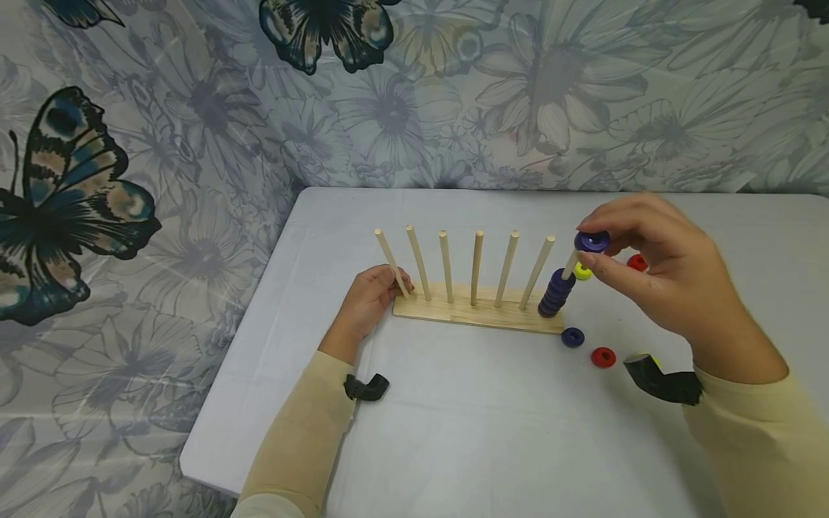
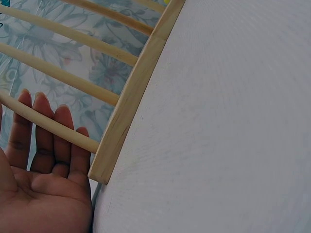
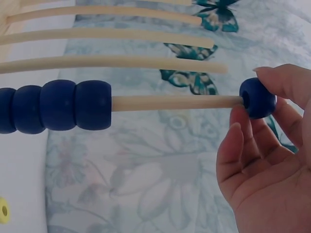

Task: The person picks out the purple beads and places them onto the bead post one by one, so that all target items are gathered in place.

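On the table stands a wooden peg rack [image 1: 479, 315] with a row of upright pegs. My right hand [image 1: 680, 280] pinches a dark blue bead [image 3: 262, 99] between thumb and fingers, right at the top of the rightmost peg [image 3: 175, 103]. The peg's tip meets the bead's hole in the right wrist view. Lower on that peg sits a stack of several blue beads [image 1: 556, 293]. At the rack's left end is my left hand [image 1: 365, 302], its fingers [image 2: 44, 141] nearly straight behind the leftmost peg [image 2: 53, 125]. The other pegs carry no beads.
Loose beads lie right of the rack: a blue bead [image 1: 567, 339] and a red bead [image 1: 604, 352] in front, a yellow bead [image 1: 584, 274] and another red bead [image 1: 637, 261] behind. A black wrist mount [image 1: 663, 385] partly covers another yellow bead. Patterned cloth [image 1: 388, 108] hangs behind the white table [image 1: 453, 432].
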Available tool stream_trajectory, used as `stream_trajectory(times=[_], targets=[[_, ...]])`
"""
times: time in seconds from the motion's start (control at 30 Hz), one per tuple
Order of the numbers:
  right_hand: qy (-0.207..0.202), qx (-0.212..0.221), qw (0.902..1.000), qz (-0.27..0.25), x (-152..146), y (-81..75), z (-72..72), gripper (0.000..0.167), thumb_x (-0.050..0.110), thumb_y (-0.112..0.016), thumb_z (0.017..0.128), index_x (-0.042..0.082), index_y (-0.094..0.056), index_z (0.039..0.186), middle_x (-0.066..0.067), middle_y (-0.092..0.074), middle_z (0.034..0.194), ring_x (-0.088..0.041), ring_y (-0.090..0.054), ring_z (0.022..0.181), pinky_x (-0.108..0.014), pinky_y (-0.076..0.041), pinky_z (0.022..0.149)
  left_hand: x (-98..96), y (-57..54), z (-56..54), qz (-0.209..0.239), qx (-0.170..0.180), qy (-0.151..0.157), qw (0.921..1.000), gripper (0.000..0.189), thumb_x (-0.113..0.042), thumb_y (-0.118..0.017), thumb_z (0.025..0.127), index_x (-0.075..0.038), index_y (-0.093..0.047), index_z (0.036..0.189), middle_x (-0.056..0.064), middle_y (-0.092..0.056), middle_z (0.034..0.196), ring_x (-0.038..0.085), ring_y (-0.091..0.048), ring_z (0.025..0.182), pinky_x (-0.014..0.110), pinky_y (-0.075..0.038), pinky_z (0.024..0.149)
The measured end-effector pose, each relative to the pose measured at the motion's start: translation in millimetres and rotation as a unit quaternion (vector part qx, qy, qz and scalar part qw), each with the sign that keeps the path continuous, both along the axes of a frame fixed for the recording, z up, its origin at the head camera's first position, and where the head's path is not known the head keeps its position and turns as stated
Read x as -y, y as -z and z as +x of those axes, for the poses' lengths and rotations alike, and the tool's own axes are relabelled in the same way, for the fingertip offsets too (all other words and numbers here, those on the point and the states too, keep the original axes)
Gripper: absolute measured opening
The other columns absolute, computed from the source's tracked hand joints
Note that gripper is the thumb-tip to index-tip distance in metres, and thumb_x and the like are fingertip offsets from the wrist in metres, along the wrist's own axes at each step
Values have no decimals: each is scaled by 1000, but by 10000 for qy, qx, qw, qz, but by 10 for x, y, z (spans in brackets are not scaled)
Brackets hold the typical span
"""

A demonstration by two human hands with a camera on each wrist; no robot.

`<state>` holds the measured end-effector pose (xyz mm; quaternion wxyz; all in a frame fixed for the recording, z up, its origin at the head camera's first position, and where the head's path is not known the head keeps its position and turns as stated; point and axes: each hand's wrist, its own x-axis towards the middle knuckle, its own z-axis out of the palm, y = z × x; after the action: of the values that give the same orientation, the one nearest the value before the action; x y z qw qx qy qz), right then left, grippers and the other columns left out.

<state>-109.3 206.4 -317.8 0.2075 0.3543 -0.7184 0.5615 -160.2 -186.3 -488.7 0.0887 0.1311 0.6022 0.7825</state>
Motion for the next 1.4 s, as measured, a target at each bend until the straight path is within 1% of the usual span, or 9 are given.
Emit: stream_trajectory(times=[0.13, 0.2, 0.27, 0.33, 0.4, 0.5, 0.87, 1.17, 1.4], targets=[[201, 19, 9995, 234, -27, 27, -27, 46, 27, -82, 102, -18, -71, 109, -20, -68, 108, -18, -64, 99, -17, -53, 86, -5, 8, -4, -5, -16, 10, 10000, 45, -58, -72, 96, -13, -77, 99, 6, -71, 100, 21, -70, 101, 32, -56, 94], [301, 61, 9989, 361, -46, 37, -36, 42, 22, -83, 102, -18, -71, 109, -18, -68, 109, -18, -65, 98, -18, -54, 85, -7, 11, -6, -14, -21, 10, 10000, 45, -58, -73, 96, -14, -78, 99, 6, -72, 100, 20, -70, 101, 32, -56, 93], [343, 147, 9982, 461, -57, 46, -46, 31, 9, -83, 99, -17, -71, 110, -15, -68, 111, -18, -65, 99, -18, -54, 85, -7, 12, -6, -25, -26, 11, 10000, 44, -58, -72, 96, -14, -78, 100, 6, -72, 100, 20, -70, 101, 32, -56, 93], [377, 236, 9976, 534, -62, 58, -52, 23, -9, -81, 92, -17, -71, 111, -13, -69, 112, -19, -65, 99, -18, -54, 84, -7, 15, -6, -16, -34, 20, 10000, 45, -58, -72, 96, -14, -78, 100, 5, -72, 100, 20, -70, 101, 32, -56, 93], [399, 293, 9969, 614, -65, 72, -58, 30, -22, -78, 83, -16, -71, 111, -12, -68, 113, -19, -65, 99, -18, -54, 84, -5, 17, -5, 3, -41, 30, 10000, 46, -57, -71, 96, -12, -78, 100, 6, -72, 100, 20, -70, 101, 32, -56, 93], [441, 316, 9960, 708, -69, 86, -61, 39, -30, -75, 75, -15, -72, 112, -12, -68, 113, -19, -65, 99, -18, -54, 83, -5, 15, -1, 47, -45, 38, 10000, 48, -57, -71, 96, -10, -77, 100, 7, -72, 100, 21, -70, 102, 32, -56, 94], [680, 468, 9910, 1049, -88, 131, -36, 49, -34, -77, 73, -10, -74, 115, -10, -69, 115, -17, -64, 105, -15, -54, 84, -11, 5, 2, 4, -5, 19, 10000, 45, -57, -72, 95, -13, -78, 100, 6, -72, 100, 20, -70, 101, 32, -55, 93], [695, 492, 9929, 826, -94, 172, -44, 43, -32, -76, 73, -12, -74, 112, -10, -70, 112, -18, -64, 100, -16, -53, 83, -14, -13, 0, 38, 7, 26, 10000, 47, -58, -73, 94, -11, -77, 100, 7, -72, 100, 21, -70, 101, 32, -55, 93], [724, 540, 9915, 940, -95, 163, -34, 43, -30, -76, 77, -10, -74, 116, -11, -70, 113, -17, -66, 98, -16, -54, 83, -4, -2, -9, 35, 4, 31, 10000, 47, -58, -73, 94, -12, -77, 100, 7, -71, 101, 21, -69, 101, 32, -55, 94]])
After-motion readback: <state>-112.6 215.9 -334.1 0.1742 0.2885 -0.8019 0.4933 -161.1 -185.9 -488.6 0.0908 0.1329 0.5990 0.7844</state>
